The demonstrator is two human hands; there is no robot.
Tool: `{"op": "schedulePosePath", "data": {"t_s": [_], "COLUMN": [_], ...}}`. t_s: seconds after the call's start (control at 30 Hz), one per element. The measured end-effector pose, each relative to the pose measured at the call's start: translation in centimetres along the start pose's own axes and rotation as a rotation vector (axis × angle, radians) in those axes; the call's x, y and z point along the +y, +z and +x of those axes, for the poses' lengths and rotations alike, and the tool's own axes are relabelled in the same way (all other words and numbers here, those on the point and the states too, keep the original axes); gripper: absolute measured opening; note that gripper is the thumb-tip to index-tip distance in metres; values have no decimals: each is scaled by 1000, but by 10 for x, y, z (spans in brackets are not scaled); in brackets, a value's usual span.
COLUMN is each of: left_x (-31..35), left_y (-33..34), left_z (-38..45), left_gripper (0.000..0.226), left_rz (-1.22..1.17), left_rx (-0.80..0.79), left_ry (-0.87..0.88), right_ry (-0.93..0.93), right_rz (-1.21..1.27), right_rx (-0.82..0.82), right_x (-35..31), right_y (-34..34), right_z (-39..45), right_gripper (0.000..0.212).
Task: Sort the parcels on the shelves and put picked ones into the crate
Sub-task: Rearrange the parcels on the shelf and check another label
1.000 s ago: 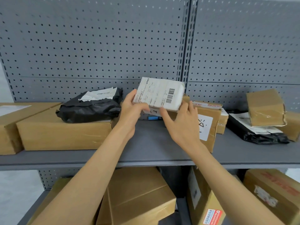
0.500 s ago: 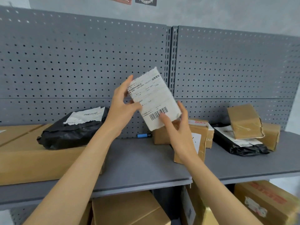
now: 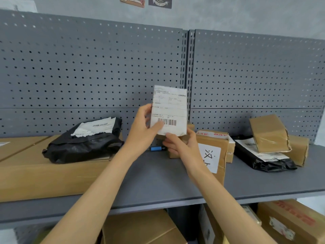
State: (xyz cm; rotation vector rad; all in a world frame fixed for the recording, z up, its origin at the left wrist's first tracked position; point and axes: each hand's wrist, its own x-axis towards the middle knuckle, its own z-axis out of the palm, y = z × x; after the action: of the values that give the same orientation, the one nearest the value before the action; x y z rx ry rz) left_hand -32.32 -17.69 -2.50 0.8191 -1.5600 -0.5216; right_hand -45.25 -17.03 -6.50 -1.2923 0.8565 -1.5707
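I hold a small white parcel (image 3: 169, 106) upright above the grey shelf (image 3: 154, 180), its shipping label and barcode facing me. My left hand (image 3: 142, 127) grips its left edge, thumb over the barcode area. My right hand (image 3: 181, 143) supports its bottom edge from below. No crate is in view.
A black poly bag (image 3: 82, 143) lies on a long cardboard box (image 3: 52, 175) at left. A labelled brown box (image 3: 212, 152) stands right of my hands, with a black bag (image 3: 263, 161) and taped brown boxes (image 3: 269, 132) farther right. A blue marker (image 3: 156, 148) lies behind. More boxes (image 3: 292, 222) fill the lower shelf.
Both hands lifted the white parcel off the shelf and turned it from lying tilted to upright, label toward me. The view has tilted upward.
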Motion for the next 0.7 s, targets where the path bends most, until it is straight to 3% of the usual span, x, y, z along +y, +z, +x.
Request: {"op": "schedulePosePath", "data": {"t_s": [0.23,0.47,0.7], "left_x": [-51,-84,-94], "left_y": [5,-6,-15], "left_z": [-19,-19,-7], "left_gripper": [42,44,40], "left_rz": [261,509,652], "left_rx": [37,4,57], "left_ry": [-246,-465,-494], "right_ry": [277,464,501], "right_rz": [-91,-77,-114], "right_rx": [-122,-191,-261], "right_x": [32,60,68], "right_y": [2,22,44], "right_z": [0,9,22], "right_gripper": [68,56,44]}}
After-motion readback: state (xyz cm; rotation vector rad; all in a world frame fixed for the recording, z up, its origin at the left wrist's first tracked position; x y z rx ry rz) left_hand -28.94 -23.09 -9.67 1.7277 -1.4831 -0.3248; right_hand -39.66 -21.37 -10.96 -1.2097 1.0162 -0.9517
